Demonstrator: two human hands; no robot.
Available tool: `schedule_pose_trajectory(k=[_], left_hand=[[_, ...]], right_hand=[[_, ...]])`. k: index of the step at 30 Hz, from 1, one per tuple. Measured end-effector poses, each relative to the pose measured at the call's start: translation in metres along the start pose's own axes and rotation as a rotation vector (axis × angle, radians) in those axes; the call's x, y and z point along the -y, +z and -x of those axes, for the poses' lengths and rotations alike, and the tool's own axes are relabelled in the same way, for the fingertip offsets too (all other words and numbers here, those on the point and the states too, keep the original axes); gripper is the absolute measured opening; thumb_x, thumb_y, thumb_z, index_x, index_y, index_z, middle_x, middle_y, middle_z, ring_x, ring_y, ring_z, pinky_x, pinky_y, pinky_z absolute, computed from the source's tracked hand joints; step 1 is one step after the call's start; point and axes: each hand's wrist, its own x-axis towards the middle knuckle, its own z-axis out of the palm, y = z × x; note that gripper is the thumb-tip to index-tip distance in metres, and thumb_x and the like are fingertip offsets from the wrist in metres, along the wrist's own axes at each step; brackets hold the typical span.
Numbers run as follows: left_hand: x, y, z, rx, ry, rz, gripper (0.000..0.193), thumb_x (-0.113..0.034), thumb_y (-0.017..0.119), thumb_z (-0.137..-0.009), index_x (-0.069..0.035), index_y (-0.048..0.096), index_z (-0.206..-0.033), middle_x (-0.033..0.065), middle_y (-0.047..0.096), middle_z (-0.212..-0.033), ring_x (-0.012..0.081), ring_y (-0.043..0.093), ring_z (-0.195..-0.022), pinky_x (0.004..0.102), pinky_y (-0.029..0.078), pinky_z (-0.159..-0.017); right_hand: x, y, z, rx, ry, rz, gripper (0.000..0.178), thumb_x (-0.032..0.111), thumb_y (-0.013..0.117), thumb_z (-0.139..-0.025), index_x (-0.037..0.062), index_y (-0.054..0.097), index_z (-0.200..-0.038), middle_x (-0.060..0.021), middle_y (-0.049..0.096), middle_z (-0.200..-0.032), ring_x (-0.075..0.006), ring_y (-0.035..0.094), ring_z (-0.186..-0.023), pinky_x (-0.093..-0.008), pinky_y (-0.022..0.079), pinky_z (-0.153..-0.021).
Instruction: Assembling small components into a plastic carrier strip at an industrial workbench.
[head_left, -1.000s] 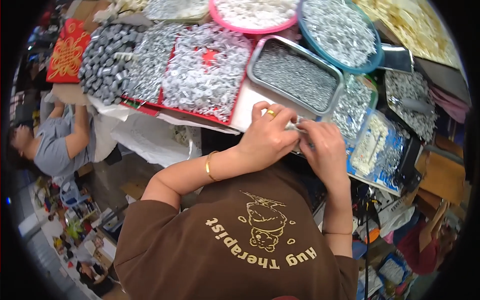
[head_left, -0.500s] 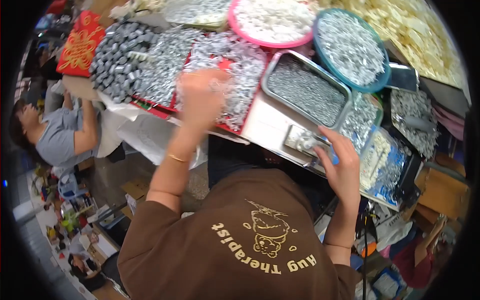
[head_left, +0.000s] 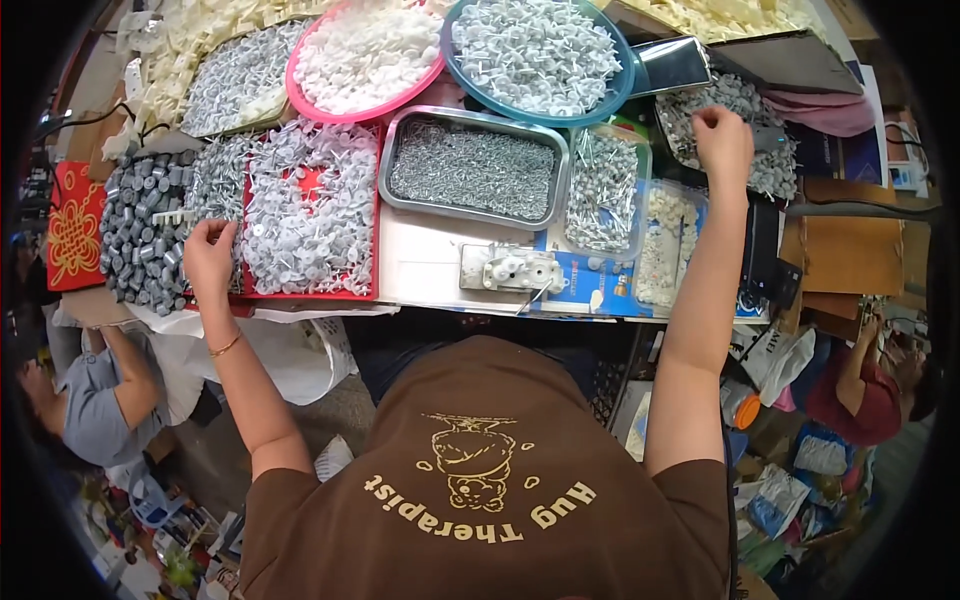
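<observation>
My left hand (head_left: pixel 210 258) is at the pile of small grey metal-like parts (head_left: pixel 222 175), beside grey cylindrical pieces (head_left: pixel 145 225). Its thumb and fingertips are pinched together; whatever is between them cannot be made out. Over at the right, my right hand (head_left: pixel 724 142) reaches above a dark tray heaped with small grey parts (head_left: pixel 775 165). Its fingers are curled closed, with their contents hidden. A small whitish gear-like assembly (head_left: pixel 512 268) lies on the white board (head_left: pixel 425 250) between my hands, touched by neither. Beside my left hand is a red tray (head_left: pixel 375 230) of white disc-like parts with stems.
Behind the assembly stands a metal pan (head_left: pixel 470 220) of fine metal pins. Farther back are a pink basin (head_left: pixel 295 75) and a teal basin (head_left: pixel 630 75) of white parts. A clear container (head_left: pixel 642 215) holds small metal parts. People sit at both sides.
My left hand has moved left from the red tray to the grey parts. My right hand has left the small assembly and reached out to the far-right tray. The view has turned.
</observation>
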Motion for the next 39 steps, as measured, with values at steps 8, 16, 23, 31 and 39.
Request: schedule_pose_trajectory(k=[8,16,23,31,39], left_hand=[[-0.026,-0.009,-0.003,0.065,-0.031,-0.118,0.027,-0.026,0.075,-0.084,0.0,0.073,-0.091,0.0116,0.074,-0.082,0.0252,0.071,-0.074,0.0367,0.054,-0.072],[-0.026,-0.006,0.0,-0.26,0.038,0.319,0.026,-0.01,0.072,-0.093,0.002,0.07,-0.116,0.0086,0.076,-0.101,0.0096,0.067,-0.089,0.0266,0.053,-0.082],[-0.132,-0.009,0.072,0.022,0.225,0.896,0.019,0.007,0.066,-0.091,0.005,0.074,-0.109,0.0124,0.075,-0.105,0.0151,0.07,-0.097,0.0279,0.055,-0.091],[-0.233,0.038,0.153,0.506,0.534,0.926,0.017,0.008,0.073,-0.084,0.002,0.075,-0.099,0.0101,0.077,-0.095,0.0157,0.073,-0.085,0.0276,0.058,-0.078],[-0.239,0.057,0.161,0.263,0.891,0.622,0.022,0.008,0.07,-0.075,-0.005,0.072,-0.093,0.0084,0.074,-0.089,0.0244,0.071,-0.078,0.0343,0.055,-0.071]], right_hand=[[-0.005,0.022,-0.011,0.174,-0.167,0.177,0.027,0.028,0.073,-0.085,0.0071,0.075,-0.101,-0.0168,0.074,-0.101,-0.0376,0.068,-0.097,-0.0464,0.051,-0.085],[0.0,-0.009,0.039,-0.241,-0.01,-0.63,0.018,0.013,0.077,-0.087,0.0007,0.065,-0.093,-0.0092,0.072,-0.097,-0.0141,0.066,-0.089,-0.0279,0.052,-0.08],[0.108,-0.06,0.175,0.439,-0.222,-0.808,0.013,0.005,0.074,-0.09,-0.0042,0.069,-0.099,-0.0093,0.073,-0.086,-0.0134,0.071,-0.079,-0.026,0.055,-0.072],[0.135,-0.031,0.225,0.427,-0.436,-0.549,0.011,0.007,0.076,-0.087,0.0005,0.068,-0.09,-0.0113,0.074,-0.078,-0.0202,0.075,-0.069,-0.0296,0.058,-0.061],[0.139,-0.024,0.211,0.449,-0.47,-0.539,0.012,0.012,0.074,-0.089,0.0037,0.069,-0.096,-0.0126,0.072,-0.077,-0.0243,0.073,-0.066,-0.0325,0.055,-0.058]])
